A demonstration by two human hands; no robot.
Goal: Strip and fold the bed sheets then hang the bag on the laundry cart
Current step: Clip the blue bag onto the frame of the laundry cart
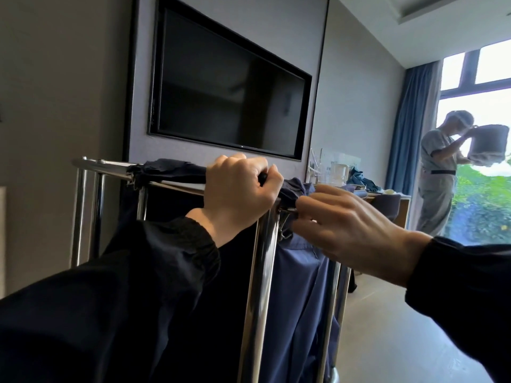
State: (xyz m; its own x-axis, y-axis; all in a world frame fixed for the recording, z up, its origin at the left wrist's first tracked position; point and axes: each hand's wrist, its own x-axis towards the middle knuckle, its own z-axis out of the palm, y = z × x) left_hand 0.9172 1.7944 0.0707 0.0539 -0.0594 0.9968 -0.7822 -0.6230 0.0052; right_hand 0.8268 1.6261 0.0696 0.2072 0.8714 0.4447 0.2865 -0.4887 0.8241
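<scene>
Left hand [237, 189]: clenched in a fist over the top rail of the laundry cart, fingers [272, 178] wrapped around a dark grip or fabric edge; black sleeve [132, 286] reaching in from lower left.
Right hand [348, 230]: fingers [304, 204] pinching the navy fabric at the near top corner of the frame, beside a metal clip [284, 225].
Laundry cart [260, 286]: chrome tube frame, upright post in the foreground, top rail running back to the left.
Laundry bag [298, 286]: navy cloth, draped over the top rail and hanging down inside the frame, upper edge bunched at the near corner.
Wall: flat black television [229, 92] set in a recess just behind the cart.
Tabletop [387, 193]: along the wall to the right, cluttered with a kettle and cloth.
Open room: bare pale floor [387, 327] right of the cart, running to a bright window [481, 134] with blue curtain [412, 120].
Second person [439, 175]: standing by the window, well apart, lifting a grey basket.
</scene>
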